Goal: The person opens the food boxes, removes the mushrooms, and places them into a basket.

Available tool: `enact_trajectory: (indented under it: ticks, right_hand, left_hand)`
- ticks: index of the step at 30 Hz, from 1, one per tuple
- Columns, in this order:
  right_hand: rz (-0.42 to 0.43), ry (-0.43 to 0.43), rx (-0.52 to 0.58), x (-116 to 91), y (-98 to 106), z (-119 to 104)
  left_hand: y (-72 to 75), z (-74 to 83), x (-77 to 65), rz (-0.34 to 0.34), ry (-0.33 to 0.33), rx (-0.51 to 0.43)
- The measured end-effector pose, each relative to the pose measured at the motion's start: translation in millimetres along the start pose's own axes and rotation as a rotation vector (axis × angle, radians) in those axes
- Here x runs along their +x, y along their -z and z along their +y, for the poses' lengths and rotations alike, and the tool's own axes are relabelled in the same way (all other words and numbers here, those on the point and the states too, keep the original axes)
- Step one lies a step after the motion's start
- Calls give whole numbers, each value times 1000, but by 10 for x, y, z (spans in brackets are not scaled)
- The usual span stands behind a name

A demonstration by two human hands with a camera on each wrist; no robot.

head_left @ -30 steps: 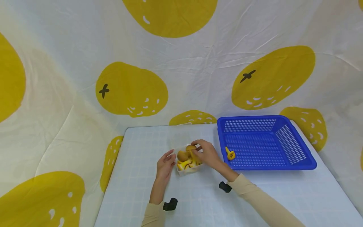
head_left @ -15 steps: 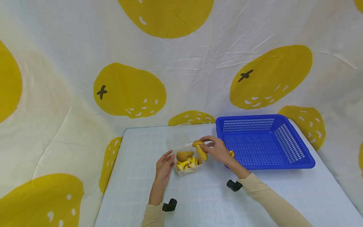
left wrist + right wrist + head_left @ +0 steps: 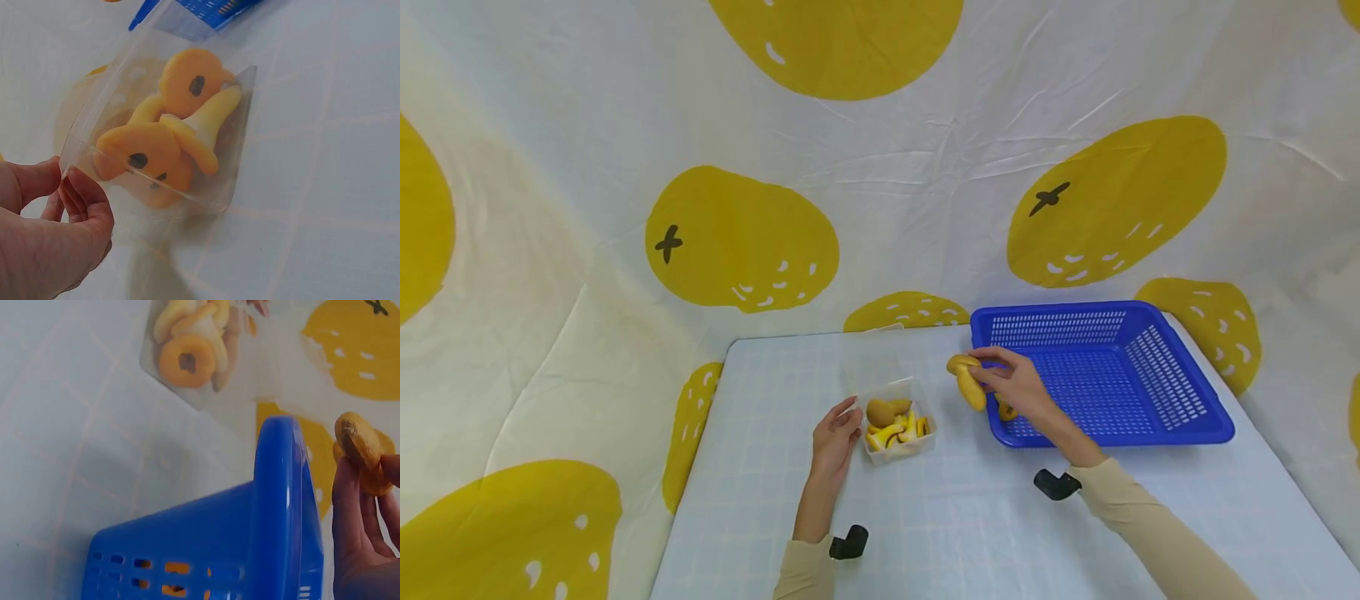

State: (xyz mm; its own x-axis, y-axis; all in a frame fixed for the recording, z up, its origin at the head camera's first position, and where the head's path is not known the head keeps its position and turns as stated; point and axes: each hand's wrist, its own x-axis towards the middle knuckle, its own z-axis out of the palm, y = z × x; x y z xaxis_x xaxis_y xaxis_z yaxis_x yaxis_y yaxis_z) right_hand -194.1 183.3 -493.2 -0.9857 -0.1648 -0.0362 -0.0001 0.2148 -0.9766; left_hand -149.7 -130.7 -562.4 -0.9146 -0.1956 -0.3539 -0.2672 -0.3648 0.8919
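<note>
My right hand (image 3: 1017,385) pinches a yellow-brown toy mushroom (image 3: 970,382) by its stem, in the air at the left rim of the blue basket (image 3: 1180,437). The mushroom (image 3: 361,447) also shows between thumb and fingers in the right wrist view. With thumb and forefinger, my left hand (image 3: 59,225) grips the edge of a clear plastic box (image 3: 240,156). Several mushrooms lie in that box, among them a pale-stemmed one (image 3: 209,128) and one with a dark spot on its cap (image 3: 194,81). Another mushroom (image 3: 1006,410) lies inside the basket, partly behind my right hand.
The box's clear lid (image 3: 872,358) stands open behind it on the white checked tablecloth (image 3: 925,533). A white curtain with large yellow fruit prints (image 3: 745,242) hangs behind the table. A black wrist camera (image 3: 1057,484) sits at the right cuff.
My right hand has lifted a mushroom out of the box and carried it right to the basket's left edge. My left hand stays at the box.
</note>
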Motion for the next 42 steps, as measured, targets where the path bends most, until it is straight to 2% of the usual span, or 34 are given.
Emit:
enact_trajectory:
  ticks: [9, 18, 22, 28, 36, 42]
  right_hand:
    - [51, -27, 44, -74, 356, 90]
    - [98, 2, 24, -132, 622, 246]
    - [94, -16, -18, -142, 729, 337]
    - [53, -73, -138, -138, 845, 457]
    - [-36, -114, -216, -70, 881, 540]
    - [-98, -152, -262, 15, 866, 615]
  left_hand:
    - [4, -13, 18, 10, 2, 4]
    - [-6, -9, 12, 12, -4, 13]
    - [-5, -9, 13, 11, -1, 19]
    - [-6, 3, 3, 10, -4, 21]
    - [-4, 0, 4, 10, 4, 15]
    - [-3, 2, -6, -12, -16, -17]
